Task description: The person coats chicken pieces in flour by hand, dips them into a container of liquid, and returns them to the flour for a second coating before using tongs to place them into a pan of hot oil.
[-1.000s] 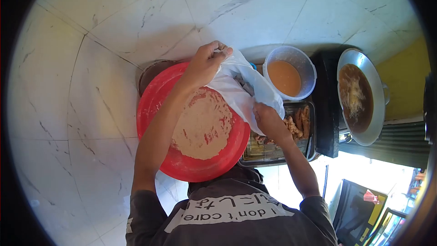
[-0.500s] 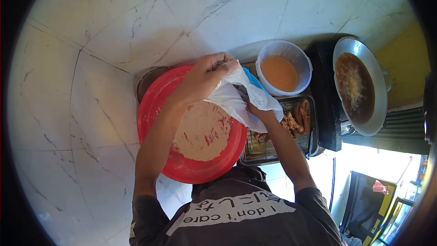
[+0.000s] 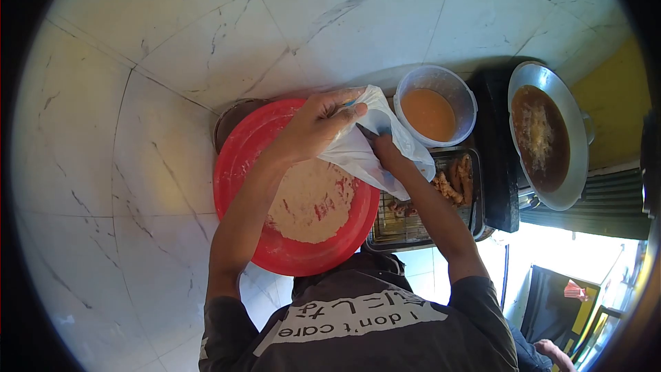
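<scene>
My left hand (image 3: 323, 122) pinches the edge of a white plastic bag (image 3: 354, 158), thumb and fingers closed on it. The bag hangs over the right side of a wide red basin (image 3: 231, 193), which holds pale flour (image 3: 310, 213). My right hand (image 3: 390, 153) reaches into the bag's mouth. Its fingers are mostly hidden there, beside a narrow dark shape, and I cannot tell what they hold. Below my right forearm lies a wire rack in a tray (image 3: 399, 231) with browned fried pieces (image 3: 451, 186) at its far end.
A clear plastic tub (image 3: 470, 110) of orange-brown liquid stands behind the tray. On the right, a large metal wok (image 3: 575, 145) of brown oil with a foaming patch sits beside a black stove (image 3: 497, 186). A marbled tile wall (image 3: 206, 48) runs behind. Part of a person's arm (image 3: 551, 353) shows at lower right.
The bag's mouth has opened wider, and my right hand shows more plainly inside it. The blue patch on the bag has mostly gone from view. A person's arm has appeared at lower right.
</scene>
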A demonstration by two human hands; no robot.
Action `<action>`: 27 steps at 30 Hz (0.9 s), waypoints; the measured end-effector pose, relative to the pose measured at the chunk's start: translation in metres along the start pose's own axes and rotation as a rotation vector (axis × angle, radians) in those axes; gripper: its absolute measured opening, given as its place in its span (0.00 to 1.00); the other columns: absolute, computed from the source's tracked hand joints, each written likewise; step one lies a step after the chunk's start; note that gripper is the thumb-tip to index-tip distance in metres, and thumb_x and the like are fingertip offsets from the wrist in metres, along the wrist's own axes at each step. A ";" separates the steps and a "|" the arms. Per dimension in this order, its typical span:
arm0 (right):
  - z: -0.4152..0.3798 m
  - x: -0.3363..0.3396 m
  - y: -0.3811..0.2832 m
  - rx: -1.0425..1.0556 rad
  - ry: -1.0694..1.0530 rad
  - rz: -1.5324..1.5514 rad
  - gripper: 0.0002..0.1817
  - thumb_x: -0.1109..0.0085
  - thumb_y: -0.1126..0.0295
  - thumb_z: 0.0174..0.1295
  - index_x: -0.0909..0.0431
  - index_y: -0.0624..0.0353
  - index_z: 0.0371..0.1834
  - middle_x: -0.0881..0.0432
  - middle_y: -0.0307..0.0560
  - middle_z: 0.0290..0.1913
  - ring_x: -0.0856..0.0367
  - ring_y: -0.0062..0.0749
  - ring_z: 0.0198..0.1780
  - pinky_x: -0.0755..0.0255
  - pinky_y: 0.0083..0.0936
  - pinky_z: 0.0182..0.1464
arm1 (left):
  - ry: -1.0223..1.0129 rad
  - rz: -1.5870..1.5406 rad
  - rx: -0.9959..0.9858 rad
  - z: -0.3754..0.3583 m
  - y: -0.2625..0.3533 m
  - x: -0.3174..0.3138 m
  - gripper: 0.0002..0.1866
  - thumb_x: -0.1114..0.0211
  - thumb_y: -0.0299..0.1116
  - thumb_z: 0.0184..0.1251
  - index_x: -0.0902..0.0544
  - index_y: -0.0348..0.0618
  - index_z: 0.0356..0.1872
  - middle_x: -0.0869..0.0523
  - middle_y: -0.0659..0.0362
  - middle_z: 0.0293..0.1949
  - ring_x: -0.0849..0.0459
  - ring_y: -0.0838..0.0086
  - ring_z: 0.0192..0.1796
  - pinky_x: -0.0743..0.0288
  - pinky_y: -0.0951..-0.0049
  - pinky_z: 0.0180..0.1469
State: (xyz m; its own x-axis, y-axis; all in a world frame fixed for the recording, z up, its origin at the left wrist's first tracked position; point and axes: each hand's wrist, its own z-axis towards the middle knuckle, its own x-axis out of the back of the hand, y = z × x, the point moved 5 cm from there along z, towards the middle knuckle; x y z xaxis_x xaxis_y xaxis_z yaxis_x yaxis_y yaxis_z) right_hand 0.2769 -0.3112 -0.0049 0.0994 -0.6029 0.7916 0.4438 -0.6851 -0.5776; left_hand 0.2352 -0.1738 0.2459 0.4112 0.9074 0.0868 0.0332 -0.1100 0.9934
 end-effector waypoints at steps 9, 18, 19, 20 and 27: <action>-0.052 0.076 -0.040 -0.009 0.099 -0.308 0.20 0.51 0.73 0.59 0.34 0.64 0.56 0.22 0.57 0.43 0.23 0.53 0.45 0.28 0.39 0.45 | 0.033 0.123 0.002 -0.007 -0.008 0.003 0.26 0.42 0.40 0.66 0.31 0.29 0.57 0.34 0.70 0.20 0.39 0.87 0.21 0.44 0.81 0.22; -0.072 0.194 -0.162 -0.200 0.276 0.137 0.21 0.48 0.75 0.61 0.36 0.65 0.58 0.20 0.56 0.36 0.18 0.39 0.36 0.24 0.29 0.35 | 0.147 0.242 -0.041 -0.019 -0.013 0.033 0.21 0.41 0.41 0.62 0.24 0.26 0.41 0.23 0.53 0.27 0.28 0.77 0.28 0.32 0.71 0.31; -0.073 0.201 -0.166 -0.224 0.352 0.328 0.21 0.47 0.76 0.61 0.35 0.66 0.58 0.19 0.53 0.37 0.18 0.30 0.37 0.24 0.25 0.35 | 0.208 0.299 -0.057 -0.020 -0.016 0.040 0.18 0.41 0.40 0.63 0.23 0.30 0.37 0.25 0.59 0.24 0.31 0.80 0.26 0.34 0.74 0.30; -0.072 0.203 -0.167 -0.212 0.344 0.320 0.21 0.47 0.76 0.61 0.35 0.66 0.58 0.19 0.53 0.37 0.18 0.30 0.37 0.24 0.25 0.35 | 0.269 0.353 -0.070 -0.021 -0.018 0.047 0.15 0.42 0.39 0.64 0.23 0.33 0.33 0.27 0.65 0.22 0.33 0.83 0.25 0.36 0.77 0.28; -0.066 0.194 -0.194 -0.213 0.253 0.624 0.10 0.42 0.77 0.59 0.24 0.68 0.43 0.19 0.49 0.37 0.20 0.22 0.38 0.25 0.18 0.41 | 0.408 0.421 -0.194 -0.036 -0.012 0.072 0.18 0.41 0.42 0.60 0.22 0.31 0.29 0.28 0.55 0.17 0.31 0.75 0.23 0.36 0.70 0.29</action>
State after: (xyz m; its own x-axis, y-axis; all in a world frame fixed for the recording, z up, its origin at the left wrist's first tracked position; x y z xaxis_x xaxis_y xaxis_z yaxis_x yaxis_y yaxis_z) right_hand 0.1511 -0.3221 0.2480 0.0569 -0.9680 0.2444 0.1846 -0.2303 -0.9554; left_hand 0.2315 -0.0927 0.2433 -0.0300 0.8882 0.4585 -0.2380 -0.4519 0.8598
